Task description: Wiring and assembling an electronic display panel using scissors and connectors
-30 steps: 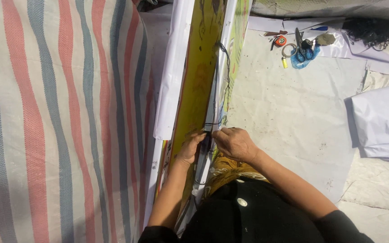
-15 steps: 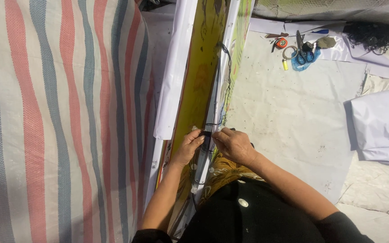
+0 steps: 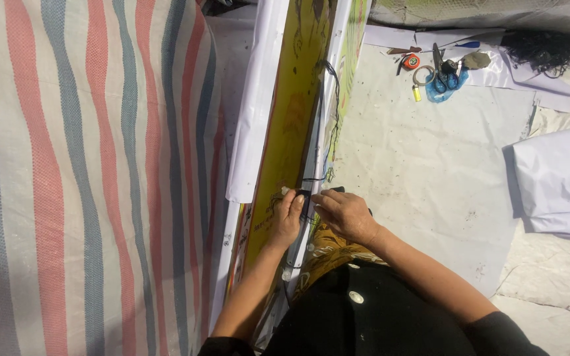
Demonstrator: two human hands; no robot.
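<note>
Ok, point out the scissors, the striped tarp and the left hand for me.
scissors (image 3: 444, 72), head view, on the handles.
striped tarp (image 3: 87, 184), head view, on its middle stripes.
left hand (image 3: 288, 217), head view, on the back of the hand.

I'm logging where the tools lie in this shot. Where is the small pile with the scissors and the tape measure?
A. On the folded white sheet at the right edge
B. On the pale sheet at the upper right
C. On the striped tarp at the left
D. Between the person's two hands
B: the scissors and tape measure lie on the pale sheet at the upper right, far from the left hand and right hand at the yellow banner.
</note>
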